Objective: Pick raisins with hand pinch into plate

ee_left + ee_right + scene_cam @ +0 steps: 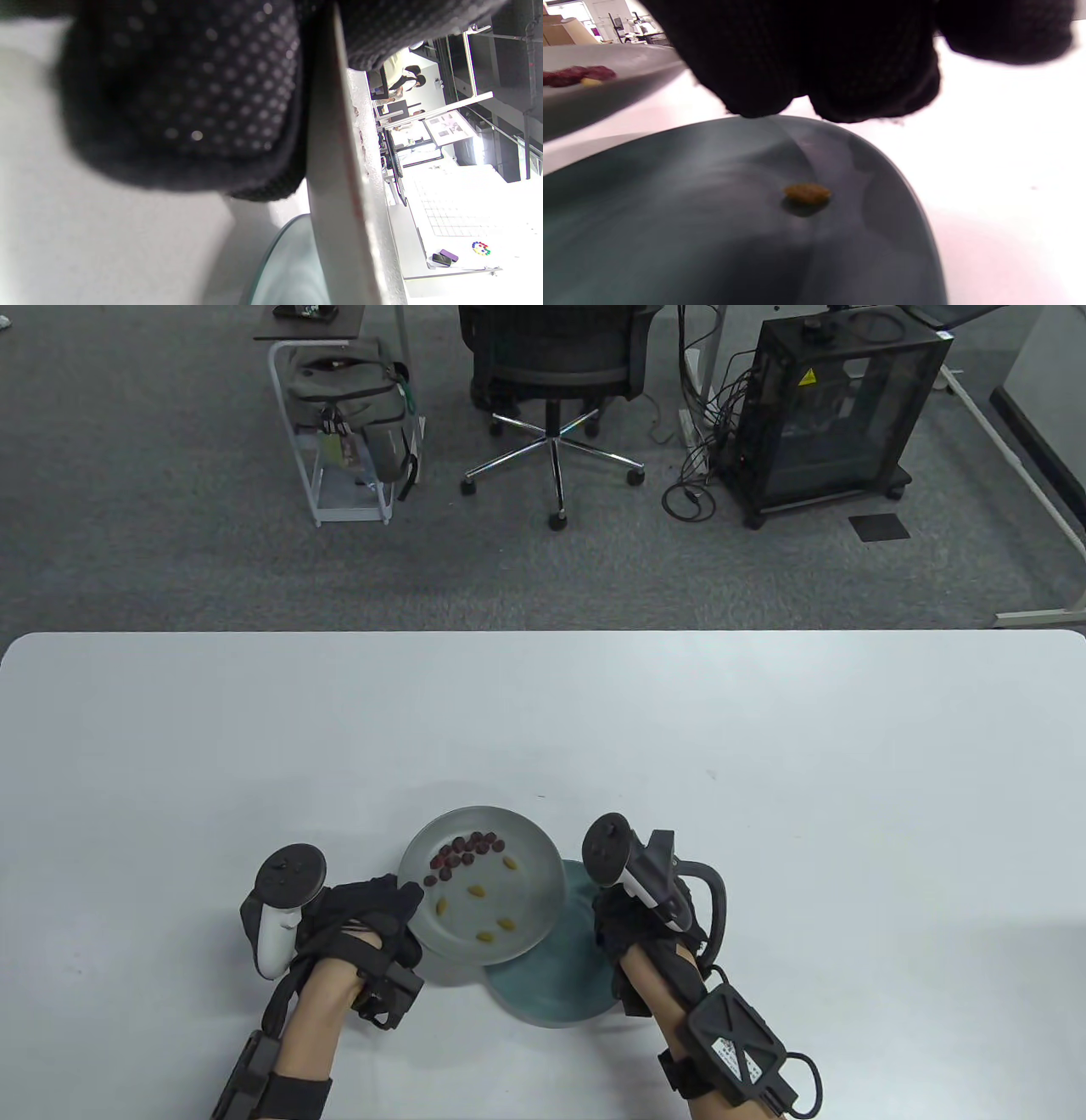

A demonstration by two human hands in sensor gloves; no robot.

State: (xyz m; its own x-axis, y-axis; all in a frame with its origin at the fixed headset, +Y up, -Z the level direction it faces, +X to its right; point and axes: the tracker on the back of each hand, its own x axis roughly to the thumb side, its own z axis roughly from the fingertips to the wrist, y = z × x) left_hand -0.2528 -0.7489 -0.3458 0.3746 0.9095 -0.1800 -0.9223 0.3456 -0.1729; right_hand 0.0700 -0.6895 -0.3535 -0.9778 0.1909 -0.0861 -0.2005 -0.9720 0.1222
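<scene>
Grey carpet, an office chair and a black cabinet lay beyond the far edge of the white table where I worked. My left hand gripped the near-left rim of the grey plate, holding it raised and tilted so that it overlapped the teal plate just to its right. Dark red raisins clustered at the grey plate's far side, with golden raisins scattered nearer. My right hand hovered over the teal plate, fingers bunched above it; whether they pinched anything I could not tell. One golden raisin lay on the teal plate beneath them.
</scene>
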